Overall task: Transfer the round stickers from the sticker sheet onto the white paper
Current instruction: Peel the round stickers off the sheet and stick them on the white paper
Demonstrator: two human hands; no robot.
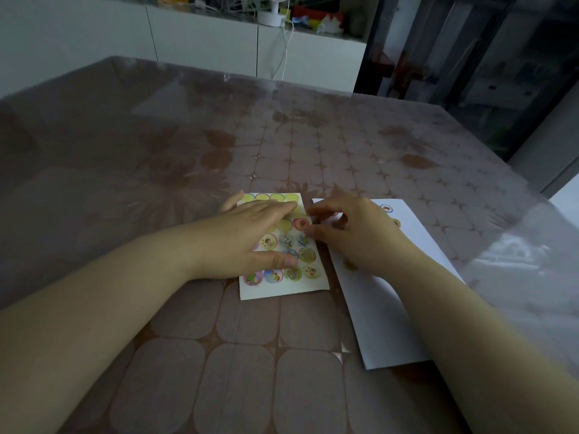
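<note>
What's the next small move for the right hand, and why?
Probably peel up the red-ringed sticker: the right hand is curled at its edge, the left hand presses the sticker sheet flat, and the white paper lies beside it.

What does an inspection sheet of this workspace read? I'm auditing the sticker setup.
Surface: table with patterned cloth under a clear cover.
Job's things: sticker sheet lying flat; white paper to its right, a few stickers already on it.
Clutter: nothing seen.
Hands: left hand flat, pressing the sheet; right hand with fingertips at a red-rimmed sticker, grip unclear.
Cables: white cable hanging down the white cabinets.
Surroundings: small fan on top, dark glass doors at right.
</note>
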